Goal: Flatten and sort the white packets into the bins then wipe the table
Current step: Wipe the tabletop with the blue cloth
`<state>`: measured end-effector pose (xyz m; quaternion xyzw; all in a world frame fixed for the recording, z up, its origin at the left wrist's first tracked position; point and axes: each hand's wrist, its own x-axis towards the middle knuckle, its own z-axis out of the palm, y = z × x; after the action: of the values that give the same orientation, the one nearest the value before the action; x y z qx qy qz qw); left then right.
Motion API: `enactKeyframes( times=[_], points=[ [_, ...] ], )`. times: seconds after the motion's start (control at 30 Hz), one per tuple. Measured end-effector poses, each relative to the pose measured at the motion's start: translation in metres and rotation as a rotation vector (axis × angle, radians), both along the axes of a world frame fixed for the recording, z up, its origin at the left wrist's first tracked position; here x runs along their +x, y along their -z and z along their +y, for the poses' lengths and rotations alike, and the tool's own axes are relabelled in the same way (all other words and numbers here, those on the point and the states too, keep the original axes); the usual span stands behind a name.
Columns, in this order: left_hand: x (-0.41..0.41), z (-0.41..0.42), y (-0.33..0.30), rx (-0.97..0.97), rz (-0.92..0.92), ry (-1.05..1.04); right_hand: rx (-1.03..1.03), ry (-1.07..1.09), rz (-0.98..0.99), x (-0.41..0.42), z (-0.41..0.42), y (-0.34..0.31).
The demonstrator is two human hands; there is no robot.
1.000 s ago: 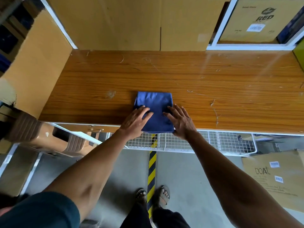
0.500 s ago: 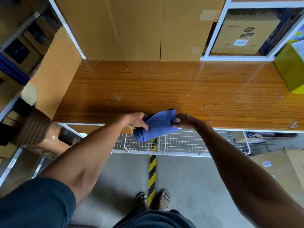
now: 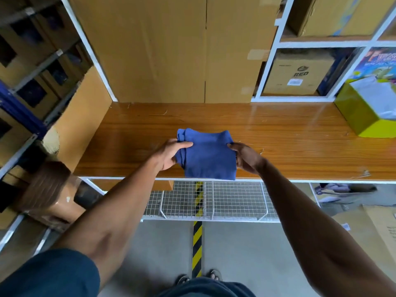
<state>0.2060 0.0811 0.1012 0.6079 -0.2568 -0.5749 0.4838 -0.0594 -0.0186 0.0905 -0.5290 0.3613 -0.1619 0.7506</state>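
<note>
Over the near edge of the wooden table (image 3: 278,133), both hands grasp a folded blue cloth (image 3: 209,154): the left hand (image 3: 171,154) pinches its left side, the right hand (image 3: 246,158) its right side.

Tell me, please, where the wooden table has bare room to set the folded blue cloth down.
Bare wood runs from the left hand to the cardboard wall, and from the right hand toward the yellow-green box. The strip behind the blue cloth is free too. The right end is crowded.
</note>
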Motion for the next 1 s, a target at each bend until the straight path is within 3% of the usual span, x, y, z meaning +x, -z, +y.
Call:
enactKeyframes(
  times=[0.1,0.2,0.33,0.5,0.7,1.0],
  points=[
    [0.001,-0.001,-0.004,-0.057,0.108,-0.084,0.028,0.069,-0.088,0.005,0.000,-0.004],
    [-0.004,0.003,-0.003,-0.068,0.186,0.023,0.035,0.132,-0.117,0.008,0.000,0.001],
    [-0.004,-0.001,0.010,-0.066,0.083,0.123,0.018,0.132,-0.149,0.008,-0.002,0.009],
    [-0.003,-0.015,0.007,-0.117,-0.015,-0.010,-0.121,0.165,-0.113,0.004,-0.007,0.008],
    [-0.010,-0.026,-0.010,-0.205,-0.091,-0.023,-0.326,0.138,-0.144,-0.003,-0.022,-0.009],
    [-0.012,-0.027,-0.024,-0.176,-0.052,0.094,-0.193,0.047,-0.156,-0.025,-0.035,-0.025]
  ],
)
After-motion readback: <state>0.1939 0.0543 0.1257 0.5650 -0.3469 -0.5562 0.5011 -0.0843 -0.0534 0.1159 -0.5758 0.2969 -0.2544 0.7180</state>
